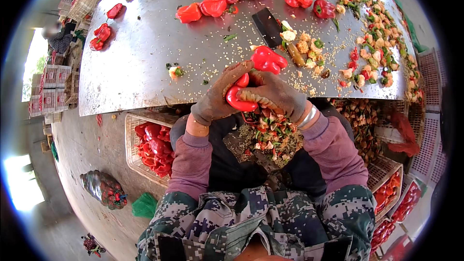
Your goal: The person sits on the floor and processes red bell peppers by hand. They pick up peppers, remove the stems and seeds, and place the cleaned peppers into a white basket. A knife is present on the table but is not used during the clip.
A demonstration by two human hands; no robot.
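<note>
A red bell pepper [240, 98] is held between my two gloved hands over the near edge of the metal table. My left hand [223, 92] wraps its left side, and my right hand [275, 92] grips it from the right; part of the pepper is hidden by the fingers. Just beyond my right hand another red bell pepper [268, 59] lies on the tabletop. Past it rests a cleaver with a dark blade [267, 27] and a wooden handle [296, 55]. Pepper cores [311, 49] and loose seeds surround the handle.
Several red peppers [214, 4] lie across the metal table [152, 61]. Cores pile along its right edge [378, 40]. A crate of red peppers [154, 148] stands at my left, and another crate [388, 188] at my right. Cores and seeds [275, 134] lie between my legs.
</note>
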